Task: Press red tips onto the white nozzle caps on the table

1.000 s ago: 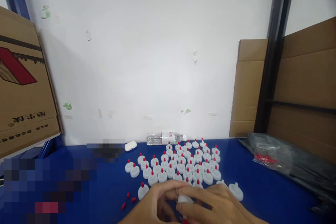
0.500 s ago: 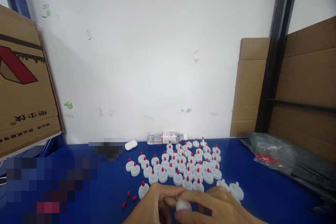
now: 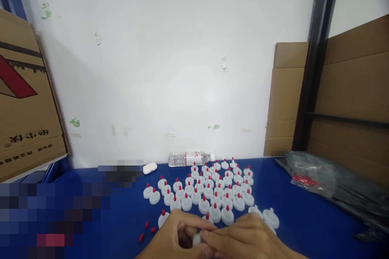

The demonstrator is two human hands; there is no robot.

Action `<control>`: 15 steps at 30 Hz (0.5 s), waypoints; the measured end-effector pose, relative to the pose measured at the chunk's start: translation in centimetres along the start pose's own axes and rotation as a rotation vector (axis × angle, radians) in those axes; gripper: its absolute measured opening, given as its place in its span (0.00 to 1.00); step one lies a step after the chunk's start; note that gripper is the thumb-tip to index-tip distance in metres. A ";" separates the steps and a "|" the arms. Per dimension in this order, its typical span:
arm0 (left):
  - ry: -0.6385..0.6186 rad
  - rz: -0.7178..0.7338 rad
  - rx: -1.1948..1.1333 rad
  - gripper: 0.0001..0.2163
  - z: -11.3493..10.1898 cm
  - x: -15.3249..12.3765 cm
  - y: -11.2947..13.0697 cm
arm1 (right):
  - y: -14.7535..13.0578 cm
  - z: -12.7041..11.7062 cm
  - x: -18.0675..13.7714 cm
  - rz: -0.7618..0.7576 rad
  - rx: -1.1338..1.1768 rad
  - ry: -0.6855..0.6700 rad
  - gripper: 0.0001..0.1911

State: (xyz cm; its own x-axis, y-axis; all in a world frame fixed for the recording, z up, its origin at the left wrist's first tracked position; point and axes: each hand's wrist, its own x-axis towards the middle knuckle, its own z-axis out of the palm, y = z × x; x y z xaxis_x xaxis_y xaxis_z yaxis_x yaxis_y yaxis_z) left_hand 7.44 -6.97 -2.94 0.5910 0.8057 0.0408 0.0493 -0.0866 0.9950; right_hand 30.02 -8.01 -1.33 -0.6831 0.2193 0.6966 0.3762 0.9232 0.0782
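Note:
My left hand (image 3: 174,236) and my right hand (image 3: 244,234) meet at the front edge of the view, fingers curled around one white plastic nozzle cap (image 3: 197,239). Most of that cap is hidden by the fingers; whether a red tip is on it does not show. Beyond my hands stand several white nozzle caps with red tips (image 3: 204,205), upright in a loose group. By my right hand lie a few white nozzle caps without red tips (image 3: 270,218). Three loose red tip covers (image 3: 146,225) rest left of my left hand.
A clear water bottle (image 3: 188,159) lies along the wall, with a white rounded case (image 3: 150,168) beside it. A grey plastic bag (image 3: 325,182) with red pieces is at the right. Cardboard (image 3: 30,101) flanks the blue table (image 3: 121,214); a blurred patch covers the left.
My fingers have closed further around the white nozzle cap, so less of it shows. The right fingers have drawn in toward the left hand. The whole view has shifted slightly.

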 end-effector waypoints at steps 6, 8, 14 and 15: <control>-0.003 0.049 0.217 0.29 -0.4 -0.5 1.1 | 0.4 0.3 0.0 0.002 0.014 0.048 0.12; -0.062 0.103 0.356 0.29 -0.5 -0.3 1.6 | 0.2 0.1 0.0 0.004 0.003 0.072 0.12; -0.033 0.221 0.649 0.19 -0.2 0.3 1.4 | -0.4 -0.2 0.1 0.073 0.018 0.008 0.15; -0.027 0.231 0.636 0.18 -0.1 0.3 1.3 | -0.4 -0.1 0.1 0.062 0.027 0.015 0.15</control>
State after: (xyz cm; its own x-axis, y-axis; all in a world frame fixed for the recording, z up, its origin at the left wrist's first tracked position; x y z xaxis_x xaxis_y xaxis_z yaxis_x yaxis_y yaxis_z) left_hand 7.62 -6.81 -1.65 0.6630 0.7108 0.2350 0.3785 -0.5891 0.7139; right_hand 29.87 -8.34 -1.21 -0.6493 0.2720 0.7102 0.4007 0.9161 0.0154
